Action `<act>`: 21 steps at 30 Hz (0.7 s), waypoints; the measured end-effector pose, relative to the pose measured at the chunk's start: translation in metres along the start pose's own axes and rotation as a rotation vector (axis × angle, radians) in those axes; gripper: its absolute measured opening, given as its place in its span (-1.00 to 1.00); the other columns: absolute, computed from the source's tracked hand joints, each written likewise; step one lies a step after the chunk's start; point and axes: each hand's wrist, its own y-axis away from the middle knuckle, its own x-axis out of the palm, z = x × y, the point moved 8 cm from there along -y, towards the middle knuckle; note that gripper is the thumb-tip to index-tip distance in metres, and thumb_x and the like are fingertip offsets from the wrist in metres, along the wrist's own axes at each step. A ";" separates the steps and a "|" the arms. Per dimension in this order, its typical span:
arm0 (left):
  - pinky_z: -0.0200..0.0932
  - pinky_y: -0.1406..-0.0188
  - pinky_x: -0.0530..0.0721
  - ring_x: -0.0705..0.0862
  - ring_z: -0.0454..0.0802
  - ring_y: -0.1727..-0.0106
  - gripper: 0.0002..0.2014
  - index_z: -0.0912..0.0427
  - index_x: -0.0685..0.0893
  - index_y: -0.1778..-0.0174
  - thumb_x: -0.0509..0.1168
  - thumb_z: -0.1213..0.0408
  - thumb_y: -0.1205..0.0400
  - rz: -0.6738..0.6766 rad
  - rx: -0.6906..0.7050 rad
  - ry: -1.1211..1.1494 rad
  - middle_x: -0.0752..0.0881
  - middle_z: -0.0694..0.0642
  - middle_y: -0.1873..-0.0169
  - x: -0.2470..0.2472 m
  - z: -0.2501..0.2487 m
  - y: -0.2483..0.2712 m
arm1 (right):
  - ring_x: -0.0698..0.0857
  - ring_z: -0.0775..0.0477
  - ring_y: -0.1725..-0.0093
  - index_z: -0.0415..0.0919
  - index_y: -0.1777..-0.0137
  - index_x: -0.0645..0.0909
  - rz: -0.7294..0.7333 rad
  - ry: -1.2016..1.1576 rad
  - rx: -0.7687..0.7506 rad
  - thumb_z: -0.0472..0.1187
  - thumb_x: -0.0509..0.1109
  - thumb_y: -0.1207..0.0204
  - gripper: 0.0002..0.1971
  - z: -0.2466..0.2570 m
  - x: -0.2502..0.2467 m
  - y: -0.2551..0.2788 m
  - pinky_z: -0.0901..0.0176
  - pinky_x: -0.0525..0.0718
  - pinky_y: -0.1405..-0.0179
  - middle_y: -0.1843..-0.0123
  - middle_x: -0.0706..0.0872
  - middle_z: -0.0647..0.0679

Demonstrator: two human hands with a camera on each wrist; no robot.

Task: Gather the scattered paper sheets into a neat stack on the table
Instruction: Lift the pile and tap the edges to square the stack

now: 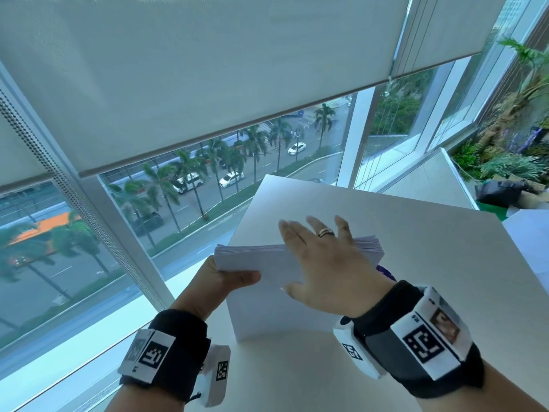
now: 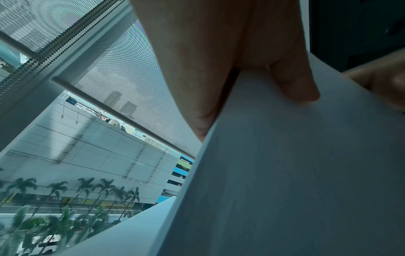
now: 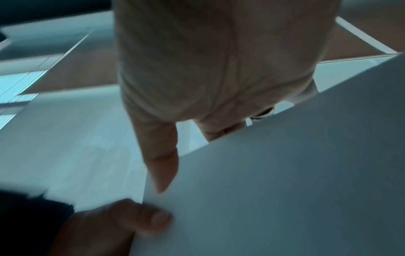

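A thick stack of white paper sheets point(image 1: 261, 295) stands tilted on its lower edge on the white table point(image 1: 430, 257). My left hand point(image 1: 228, 281) grips the stack's left edge, thumb on the near face and fingers hidden behind. In the left wrist view the thumb point(image 2: 295, 83) presses the paper point(image 2: 285, 173). My right hand point(image 1: 320, 260) lies flat over the stack's top edge, fingers straight and spread, thumb on the near face. The right wrist view shows that hand point(image 3: 208, 69) against the paper point(image 3: 285, 173), with the left thumb point(image 3: 144, 218) below.
More white paper point(image 1: 528, 236) lies at the table's right edge. A small purple thing point(image 1: 386, 273) peeks out behind the stack. A glass window wall point(image 1: 118, 218) runs close along the left. Plants point(image 1: 505, 162) and a black bag point(image 1: 499, 194) sit beyond the far right corner.
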 end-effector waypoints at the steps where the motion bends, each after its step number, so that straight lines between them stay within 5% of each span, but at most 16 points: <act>1: -0.31 0.17 0.70 0.78 -0.18 0.21 -0.66 -0.09 0.85 0.28 0.54 0.12 0.00 -0.001 0.000 0.002 0.85 -0.09 0.30 0.000 0.000 0.000 | -0.09 -0.10 -0.68 -0.09 -0.64 -0.25 -0.004 -0.005 0.022 0.20 0.19 -0.49 -0.11 -0.004 -0.004 0.001 -0.35 -0.23 -0.57 -0.70 -0.04 0.06; 9: -0.40 0.22 0.68 0.78 -0.25 0.24 -0.73 -0.15 0.84 0.33 0.52 0.30 -0.13 -0.029 0.006 0.004 0.84 -0.14 0.33 0.000 -0.004 0.001 | 0.02 -0.06 -0.67 0.01 -0.63 -0.25 -0.013 -0.084 0.166 0.27 0.18 -0.47 -0.11 -0.036 -0.007 0.014 -0.34 -0.18 -0.57 -0.67 0.07 0.10; 12: -0.36 0.17 0.70 0.79 -0.20 0.20 -0.71 -0.11 0.85 0.30 0.54 0.22 -0.06 -0.040 0.006 0.001 0.85 -0.11 0.30 0.000 -0.003 0.002 | 0.03 -0.06 -0.66 0.01 -0.63 -0.26 -0.033 -0.112 0.237 0.30 0.16 -0.47 -0.10 -0.053 -0.010 0.024 -0.31 -0.13 -0.58 -0.67 0.09 0.11; 18: -0.30 0.11 0.73 0.79 -0.18 0.19 -0.66 -0.08 0.85 0.28 0.52 0.11 -0.01 -0.044 0.000 0.015 0.85 -0.09 0.28 0.000 -0.002 0.001 | 0.09 -0.02 -0.65 0.04 -0.64 -0.06 -0.115 -0.189 0.306 0.25 0.25 -0.45 -0.16 -0.073 -0.001 0.039 -0.19 -0.05 -0.61 -0.66 0.16 0.13; 21: -0.31 0.14 0.71 0.79 -0.16 0.18 -0.66 -0.05 0.85 0.27 0.53 0.10 -0.01 -0.046 -0.004 0.007 0.86 -0.08 0.27 0.000 -0.003 0.001 | 0.32 0.00 -0.55 0.00 -0.56 0.25 -0.216 -0.358 0.237 0.09 0.42 -0.41 -0.27 -0.082 0.004 0.040 0.14 0.20 -0.50 -0.53 0.40 0.10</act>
